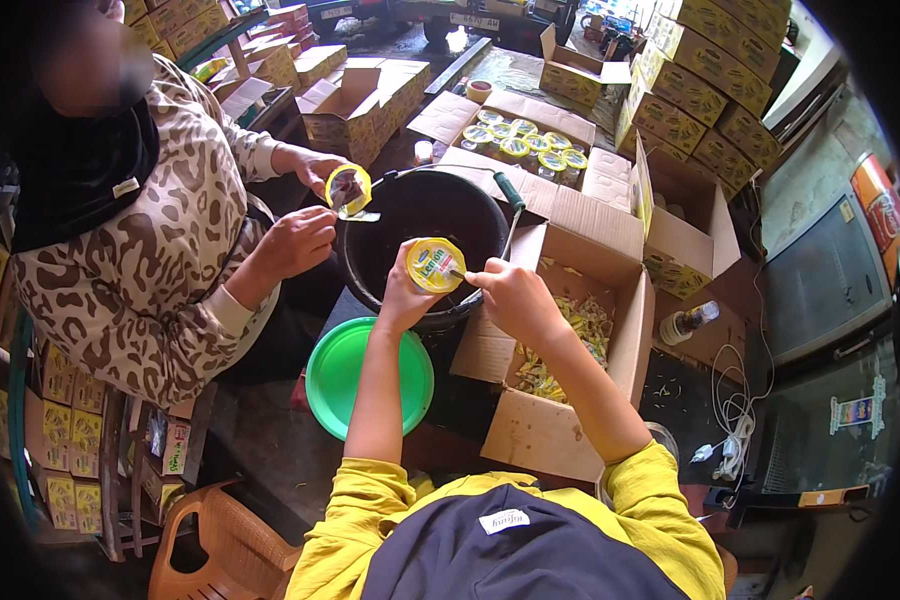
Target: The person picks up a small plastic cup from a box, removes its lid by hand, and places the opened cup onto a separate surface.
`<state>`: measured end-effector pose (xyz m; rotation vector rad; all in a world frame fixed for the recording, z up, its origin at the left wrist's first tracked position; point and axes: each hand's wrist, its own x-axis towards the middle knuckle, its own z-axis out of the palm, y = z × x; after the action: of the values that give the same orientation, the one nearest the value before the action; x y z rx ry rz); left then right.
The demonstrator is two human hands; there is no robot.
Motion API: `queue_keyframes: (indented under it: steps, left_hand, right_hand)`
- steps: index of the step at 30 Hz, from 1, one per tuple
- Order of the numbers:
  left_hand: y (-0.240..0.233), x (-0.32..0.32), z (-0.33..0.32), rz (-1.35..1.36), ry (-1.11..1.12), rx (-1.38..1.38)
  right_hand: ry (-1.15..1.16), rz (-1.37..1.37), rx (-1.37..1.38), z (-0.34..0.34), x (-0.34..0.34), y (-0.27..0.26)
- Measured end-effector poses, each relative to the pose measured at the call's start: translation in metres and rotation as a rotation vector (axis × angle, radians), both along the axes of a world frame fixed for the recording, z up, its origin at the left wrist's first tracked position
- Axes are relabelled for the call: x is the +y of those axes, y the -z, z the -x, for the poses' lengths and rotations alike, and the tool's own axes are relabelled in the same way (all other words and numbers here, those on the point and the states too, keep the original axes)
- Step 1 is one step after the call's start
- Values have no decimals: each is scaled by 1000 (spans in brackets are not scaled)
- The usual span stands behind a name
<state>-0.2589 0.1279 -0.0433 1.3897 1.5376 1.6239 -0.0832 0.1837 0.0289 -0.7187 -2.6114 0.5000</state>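
My left hand (403, 289) grips a sealed drink cup (435, 264), its printed yellow foil lid turned up towards me. In my right hand (519, 296) is a small dark tool (457, 274), whose tip meets the right side of the lid; its exact kind is too small to tell. Both hands are over the near rim of a black bucket (427, 217) with a wire handle and a green grip. To the right of my hands, an open cardboard box (630, 330) holds many yellow film scraps (570, 345).
Across on the left, a co-worker's hands (300, 232) hold another cup (348, 189) with its lid partly peeled. A green plastic lid (330, 382) lies below my left forearm. Beyond the bucket, a carton (487, 105) holds several lidded cups (525, 139). A clear bottle (688, 322) stands right.
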Motion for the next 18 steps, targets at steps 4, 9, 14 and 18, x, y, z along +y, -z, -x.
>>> queue_keyframes:
  steps: [4, 9, 14, 18]
  left_hand:
    - [4, -2, 2, 1, -30, 14]
    - [1, -6, -3, 0, -52, -39]
    - [11, -7, 6, 11, -137, 46]
    - [-2, -12, -4, 38, -248, 67]
  right_hand:
    - [4, 0, 46, -9, 1, -6]
    - [27, 105, 196, -19, 6, -10]
    - [109, 206, 301, -10, 8, -10]
    - [128, 260, 342, 7, 4, -15]
